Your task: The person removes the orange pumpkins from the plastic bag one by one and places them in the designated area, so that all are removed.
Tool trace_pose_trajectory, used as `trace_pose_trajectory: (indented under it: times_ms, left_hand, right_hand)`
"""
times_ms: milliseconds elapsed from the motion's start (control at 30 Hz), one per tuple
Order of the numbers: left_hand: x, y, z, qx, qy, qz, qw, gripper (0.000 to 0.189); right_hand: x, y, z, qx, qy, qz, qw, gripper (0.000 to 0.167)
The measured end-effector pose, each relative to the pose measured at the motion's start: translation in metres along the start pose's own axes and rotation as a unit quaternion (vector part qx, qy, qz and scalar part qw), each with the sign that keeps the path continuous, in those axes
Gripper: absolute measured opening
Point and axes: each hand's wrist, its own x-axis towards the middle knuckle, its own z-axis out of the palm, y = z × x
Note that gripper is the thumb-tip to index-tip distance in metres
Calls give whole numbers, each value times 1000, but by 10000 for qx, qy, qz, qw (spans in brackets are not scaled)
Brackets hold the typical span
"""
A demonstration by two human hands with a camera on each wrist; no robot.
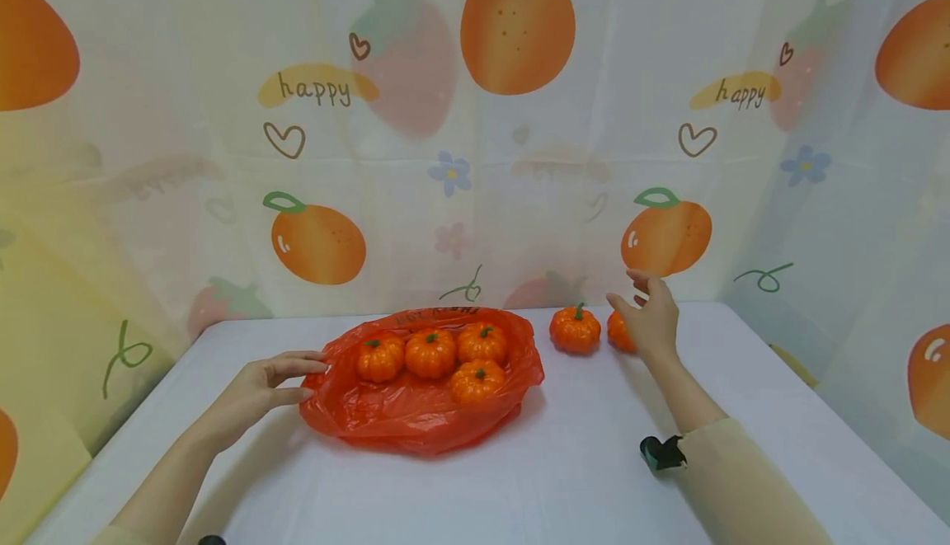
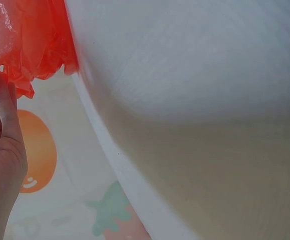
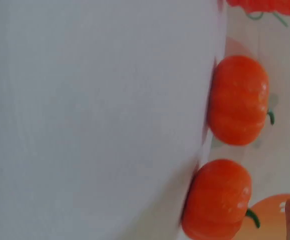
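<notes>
A red plastic bag lies spread with its mouth upward, and several small orange pumpkins with green stems sit inside. At its left rim is my left hand, fingers and thumb apart, fingertips touching the plastic; the left wrist view shows nearly straight fingers against the bag. To the right of the bag stand two more pumpkins. The nearer one is in full view; the farther-right one is partly hidden behind my right hand. That hand hovers with fingers spread, holding nothing.
All of this is on a white-covered table. Behind it hangs a pale curtain printed with fruit, flowers and hearts, close to the table's back edge. A dark wrist-worn device sits at my right sleeve.
</notes>
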Motion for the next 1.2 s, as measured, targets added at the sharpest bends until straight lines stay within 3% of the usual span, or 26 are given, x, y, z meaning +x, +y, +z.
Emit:
trace_pose_trajectory:
  times_ms: [267, 633, 1200]
  left_hand:
    - [-1, -1, 1, 0, 23, 219, 9998, 36]
    - [-1, 0, 1, 100, 36, 120, 9999, 36]
    - [0, 0, 2, 83, 52, 121, 9999, 36]
  right_hand:
    - [-11, -27, 10, 450, -522, 117, 9976, 49]
    - [-27, -58, 24, 750, -1380, -60, 9876, 52]
    - [-47, -88, 48, 968, -2202, -287, 9702, 49]
